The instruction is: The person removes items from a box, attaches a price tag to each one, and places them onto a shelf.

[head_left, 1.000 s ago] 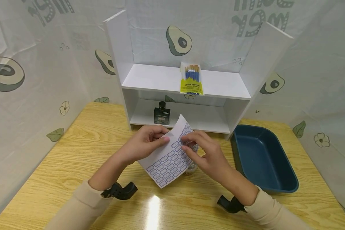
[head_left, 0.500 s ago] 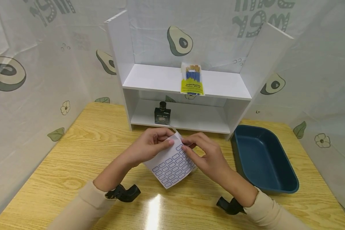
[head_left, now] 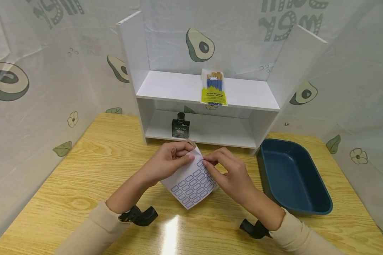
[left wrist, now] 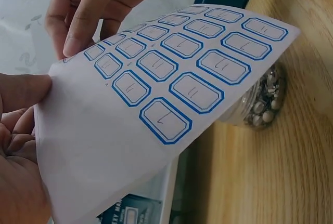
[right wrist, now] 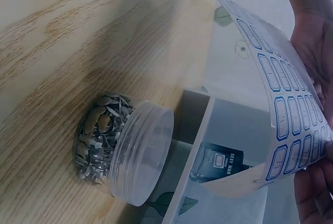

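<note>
In the head view, a white sheet of blue-bordered sticker labels (head_left: 191, 186) is tilted up over the table, its far side bent back. My left hand (head_left: 167, 161) holds its left edge between thumb and fingers. The thumb and forefinger of my right hand (head_left: 229, 170) pinch the sheet at the top label rows; whether a label is lifted there is hidden. Handwritten strokes mark the labels in the left wrist view. Behind the sheet stands a clear lidded jar (right wrist: 140, 154) of metal thumbtacks, shown in the right wrist view.
A white two-level shelf (head_left: 166, 86) stands at the back. It carries a pack of artist brushes (head_left: 214, 90) above and a dark perfume bottle (head_left: 180, 126) below, each bearing a small label. A deep blue plastic bin (head_left: 293, 177) sits at right on the wooden table (head_left: 92, 159).
The sheet's upper corner has bent back and down, and the sheet has shifted slightly right with my left hand. My right thumb and forefinger have closed together on it.
</note>
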Tool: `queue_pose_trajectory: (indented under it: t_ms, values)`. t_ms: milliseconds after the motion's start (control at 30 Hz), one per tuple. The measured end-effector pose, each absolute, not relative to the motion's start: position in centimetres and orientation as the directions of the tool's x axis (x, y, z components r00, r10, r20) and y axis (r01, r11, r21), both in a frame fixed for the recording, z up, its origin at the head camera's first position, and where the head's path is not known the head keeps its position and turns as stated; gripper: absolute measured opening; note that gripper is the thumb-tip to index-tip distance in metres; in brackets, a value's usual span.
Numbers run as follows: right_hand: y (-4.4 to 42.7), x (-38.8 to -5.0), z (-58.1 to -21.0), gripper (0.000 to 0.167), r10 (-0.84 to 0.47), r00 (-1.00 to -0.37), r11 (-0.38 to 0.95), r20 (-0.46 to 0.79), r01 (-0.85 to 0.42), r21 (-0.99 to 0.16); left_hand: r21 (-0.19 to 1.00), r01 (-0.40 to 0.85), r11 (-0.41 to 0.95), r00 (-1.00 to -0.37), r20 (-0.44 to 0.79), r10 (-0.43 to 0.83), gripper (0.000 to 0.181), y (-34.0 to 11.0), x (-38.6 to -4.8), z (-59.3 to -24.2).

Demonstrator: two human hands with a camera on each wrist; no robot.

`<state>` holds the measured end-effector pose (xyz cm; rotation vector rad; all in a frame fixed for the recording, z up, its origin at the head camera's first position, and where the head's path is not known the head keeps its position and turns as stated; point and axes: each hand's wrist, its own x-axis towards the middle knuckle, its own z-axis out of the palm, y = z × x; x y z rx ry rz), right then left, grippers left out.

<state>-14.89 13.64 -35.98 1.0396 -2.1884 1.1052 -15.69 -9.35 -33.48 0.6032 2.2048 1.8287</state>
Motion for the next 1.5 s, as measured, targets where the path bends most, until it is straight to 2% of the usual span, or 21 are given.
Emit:
queue_pose_trajectory:
  t_ms: [300,900,1500]
  values:
    - [13.7,-14.89,-36.08,0.025,-0.419,-0.576,0.405,0.702,-0.811,-0.423,0.98,0.139,0.142,-0.902,0.066,0.426,0.021,-9.16,-15.67,-33.65]
    - [13.77,-14.98,-36.16,0.024,-0.411,-0.615,0.425,0.673,-0.782,-0.456,0.965,0.199,0.17,-0.894,0.108,0.435,0.021,-9.1,-15.54,-33.45]
    - [13.7,-15.01,-36.15,0.023,-0.419,-0.611,0.429,0.671,-0.785,-0.447,0.967,0.191,0.169,-0.896,0.101,0.432,0.021,-9.12,-15.55,-33.38]
